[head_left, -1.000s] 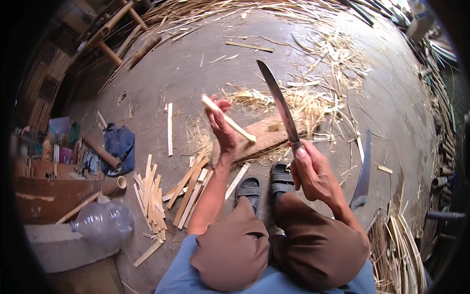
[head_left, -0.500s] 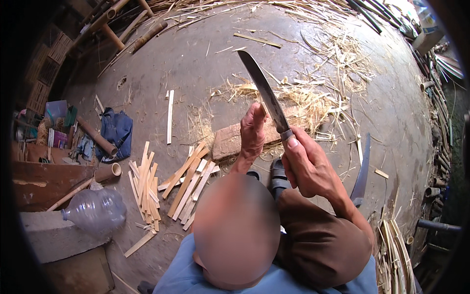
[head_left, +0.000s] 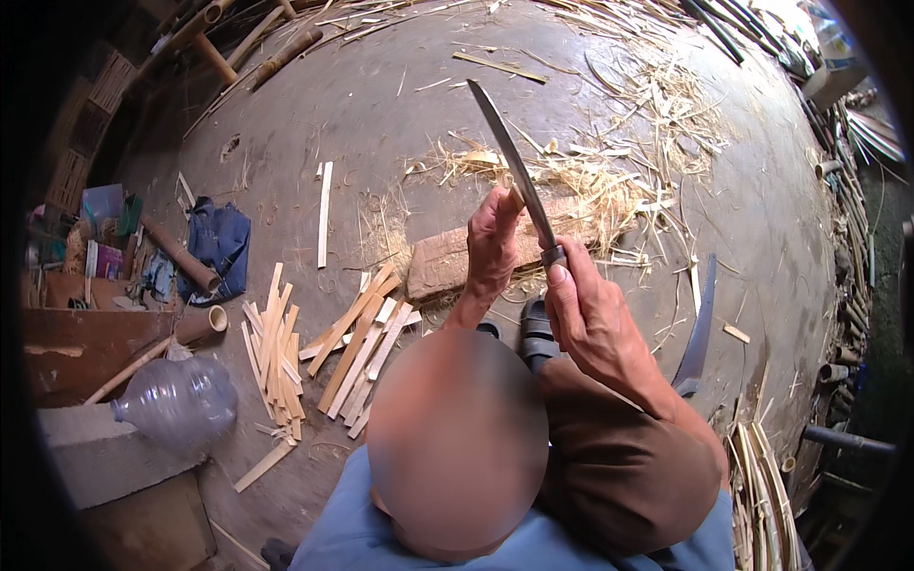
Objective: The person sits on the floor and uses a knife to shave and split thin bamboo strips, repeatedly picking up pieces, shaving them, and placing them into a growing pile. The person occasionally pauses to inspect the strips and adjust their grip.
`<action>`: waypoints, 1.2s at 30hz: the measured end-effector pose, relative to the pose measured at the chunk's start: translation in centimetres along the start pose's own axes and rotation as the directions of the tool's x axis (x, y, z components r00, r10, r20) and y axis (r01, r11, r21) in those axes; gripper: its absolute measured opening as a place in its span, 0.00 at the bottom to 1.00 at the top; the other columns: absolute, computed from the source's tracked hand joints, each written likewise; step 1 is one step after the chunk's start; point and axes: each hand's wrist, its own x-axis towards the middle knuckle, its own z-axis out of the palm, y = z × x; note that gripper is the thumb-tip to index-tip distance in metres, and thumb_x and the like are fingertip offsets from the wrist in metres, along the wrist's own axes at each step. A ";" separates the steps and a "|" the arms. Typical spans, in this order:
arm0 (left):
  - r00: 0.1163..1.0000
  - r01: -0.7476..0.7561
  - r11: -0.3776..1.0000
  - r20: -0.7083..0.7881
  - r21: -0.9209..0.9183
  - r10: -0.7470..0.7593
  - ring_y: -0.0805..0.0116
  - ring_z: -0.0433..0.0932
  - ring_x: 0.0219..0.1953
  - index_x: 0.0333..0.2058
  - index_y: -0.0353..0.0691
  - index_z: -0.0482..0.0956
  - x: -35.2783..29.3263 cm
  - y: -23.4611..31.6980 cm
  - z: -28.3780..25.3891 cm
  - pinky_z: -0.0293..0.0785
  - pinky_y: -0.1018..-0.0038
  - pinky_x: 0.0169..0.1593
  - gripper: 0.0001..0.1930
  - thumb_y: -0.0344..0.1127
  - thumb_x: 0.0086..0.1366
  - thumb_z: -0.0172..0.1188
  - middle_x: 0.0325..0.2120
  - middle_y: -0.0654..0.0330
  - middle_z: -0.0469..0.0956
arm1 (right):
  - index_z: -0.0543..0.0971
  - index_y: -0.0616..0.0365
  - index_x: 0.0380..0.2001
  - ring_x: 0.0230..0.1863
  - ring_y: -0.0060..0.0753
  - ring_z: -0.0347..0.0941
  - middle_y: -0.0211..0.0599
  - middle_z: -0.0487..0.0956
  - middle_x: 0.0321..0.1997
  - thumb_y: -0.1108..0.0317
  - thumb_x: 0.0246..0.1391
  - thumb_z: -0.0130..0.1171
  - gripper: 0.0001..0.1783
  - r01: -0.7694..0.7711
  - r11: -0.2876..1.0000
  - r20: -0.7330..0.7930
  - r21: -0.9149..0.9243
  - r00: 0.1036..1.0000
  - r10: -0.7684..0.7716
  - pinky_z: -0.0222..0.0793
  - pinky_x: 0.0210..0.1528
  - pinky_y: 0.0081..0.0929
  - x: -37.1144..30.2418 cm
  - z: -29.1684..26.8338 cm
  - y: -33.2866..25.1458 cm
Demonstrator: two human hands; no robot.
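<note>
My right hand (head_left: 592,303) is wrapped round the handle of a large knife (head_left: 514,157), its thumb along the top near the collar. The long dark blade points up and away to the left, seen almost edge-on. Close against the blade's left side, my left hand (head_left: 492,246) is closed on a small bamboo piece (head_left: 516,198), of which only a pale bit shows at the fingertips. Beneath both hands a thick wooden block (head_left: 443,266) lies on the floor, its right part covered by curly shavings (head_left: 609,209).
Cut bamboo strips (head_left: 276,352) lie in loose piles at the left. Beside them are a clear plastic bottle (head_left: 181,402) and dark blue cloth (head_left: 217,249). A handsaw (head_left: 700,328) rests on the floor to the right, near a bundle of long slats (head_left: 757,485).
The knife has turned, so its blade shows narrower, and its tip sits slightly higher. My left hand has come closer to the blade, with the pale piece showing at its fingertips.
</note>
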 end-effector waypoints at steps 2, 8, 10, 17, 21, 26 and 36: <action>1.000 -0.005 1.000 0.008 0.030 0.005 0.84 0.57 0.28 0.31 0.42 0.73 0.1 -0.3 -0.2 0.55 0.82 0.31 0.22 0.55 0.72 0.53 0.24 0.74 0.64 | 0.64 0.61 0.57 0.36 0.69 0.75 0.61 0.77 0.30 0.67 0.70 0.44 0.17 0.049 0.998 -0.029 -0.046 0.998 -0.050 0.67 0.35 0.51 0.2 0.1 0.2; 0.989 -0.148 0.932 0.040 0.330 0.143 0.74 0.72 0.37 0.39 0.38 0.78 0.9 1.0 -1.4 0.66 0.74 0.44 0.32 0.63 0.75 0.38 0.32 0.63 0.76 | 0.64 0.61 0.56 0.34 0.68 0.75 0.61 0.77 0.30 0.67 0.69 0.45 0.17 0.026 0.993 -0.024 -0.115 0.999 -0.028 0.66 0.35 0.54 0.7 -0.1 -0.3; 0.897 -0.375 0.805 -0.038 0.460 0.440 0.61 0.77 0.44 0.43 0.32 0.75 2.9 3.4 -1.9 0.70 0.68 0.52 0.25 0.49 0.78 0.35 0.40 0.50 0.78 | 0.64 0.61 0.56 0.33 0.68 0.75 0.61 0.76 0.29 0.67 0.69 0.45 0.16 0.045 0.995 -0.024 -0.093 0.999 -0.047 0.66 0.35 0.55 0.9 0.0 -0.1; 0.578 -0.679 0.114 0.432 0.725 0.692 0.59 0.81 0.42 0.42 0.36 0.79 13.7 16.5 2.0 0.76 0.63 0.46 0.17 0.44 0.72 0.48 0.36 0.54 0.82 | 0.65 0.60 0.56 0.24 0.42 0.72 0.45 0.72 0.22 0.65 0.71 0.41 0.15 0.063 0.990 -0.060 -0.125 0.996 -0.071 0.65 0.28 0.40 0.5 -0.6 0.9; 0.768 -0.575 0.357 0.636 0.736 -0.075 0.54 0.83 0.36 0.47 0.46 0.78 14.8 9.8 2.9 0.79 0.56 0.43 0.24 0.59 0.72 0.47 0.30 0.56 0.83 | 0.65 0.60 0.55 0.32 0.68 0.75 0.62 0.76 0.28 0.65 0.70 0.43 0.16 -0.063 0.994 0.083 -0.086 0.994 0.070 0.65 0.34 0.55 0.5 -0.7 -1.4; 0.739 -0.673 0.257 0.624 0.694 0.252 0.52 0.83 0.47 0.51 0.46 0.81 14.7 10.0 2.8 0.80 0.54 0.51 0.25 0.59 0.69 0.52 0.47 0.52 0.82 | 0.65 0.59 0.52 0.33 0.72 0.73 0.64 0.75 0.27 0.65 0.69 0.44 0.13 0.062 0.990 0.026 -0.127 0.998 -0.060 0.63 0.34 0.57 0.9 0.2 0.1; 0.708 -0.705 0.169 0.672 0.689 0.216 0.49 0.81 0.39 0.39 0.39 0.81 15.3 4.8 -2.5 0.78 0.59 0.43 0.11 0.39 0.66 0.55 0.34 0.48 0.82 | 0.68 0.62 0.45 0.27 0.69 0.73 0.64 0.74 0.23 0.65 0.68 0.45 0.11 0.058 0.980 0.144 -0.190 0.989 -0.030 0.63 0.29 0.57 1.7 3.2 4.3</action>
